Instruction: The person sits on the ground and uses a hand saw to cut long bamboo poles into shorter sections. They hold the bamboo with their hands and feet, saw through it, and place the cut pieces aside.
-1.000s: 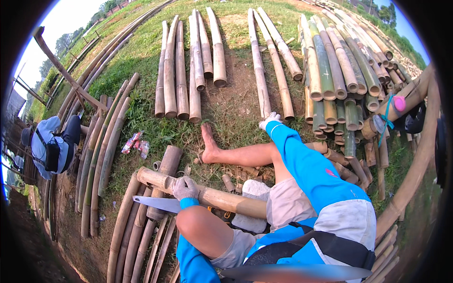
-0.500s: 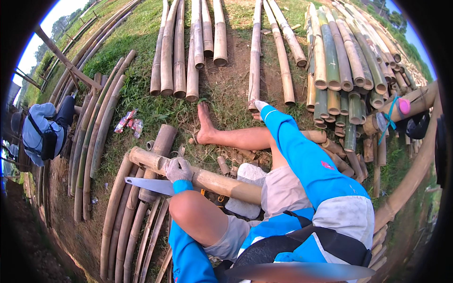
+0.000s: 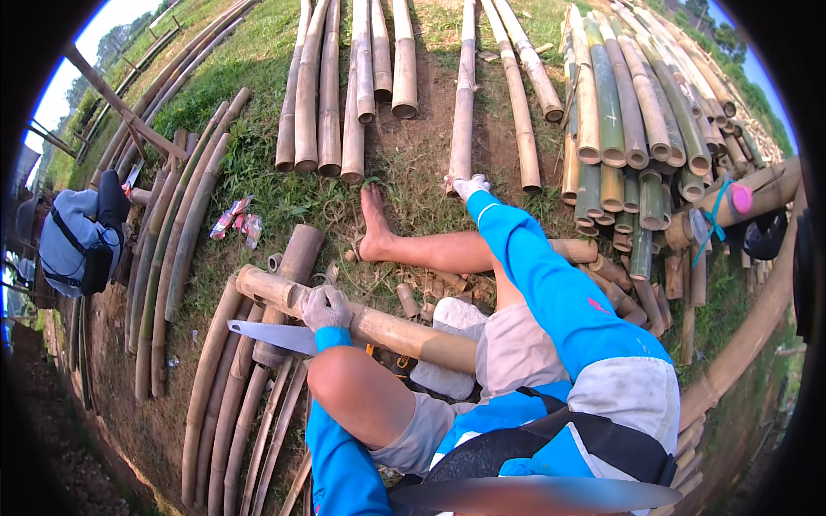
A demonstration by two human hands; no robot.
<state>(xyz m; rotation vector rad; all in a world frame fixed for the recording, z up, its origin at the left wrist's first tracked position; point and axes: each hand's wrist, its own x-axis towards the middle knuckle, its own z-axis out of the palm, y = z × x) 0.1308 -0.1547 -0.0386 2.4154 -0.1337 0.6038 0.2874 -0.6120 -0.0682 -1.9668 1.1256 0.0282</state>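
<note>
Our left hand (image 3: pixel 325 307), in a grey work glove, rests on top of a thick bamboo pole (image 3: pixel 379 325) that lies across our lap, its cut end (image 3: pixel 243 281) sticking out past the fingers toward the left. The fingers curl down over the pole and grip it. Just below those fingers a hand saw (image 3: pixel 271 336) points its toothed blade out to the left; we cannot tell whether the hand also holds its handle, which is hidden behind our bent knee (image 3: pixel 344 387).

Our right hand (image 3: pixel 469 186), in a light glove, is stretched far forward at the end of a blue sleeve (image 3: pixel 551 284). Its fingers reach the near end of a long bamboo stalk (image 3: pixel 463 112) lying on the ground; whether they are closed on it or only touching we cannot tell.

Beyond those fingers lie rows of cut bamboo poles (image 3: pixel 353 95) on grass, and to their right a stack of greener ones (image 3: pixel 637 129). Our bare foot (image 3: pixel 374 228) sits between the two hands. A white block (image 3: pixel 452 322) lies under the pole, beside our shorts.
</note>
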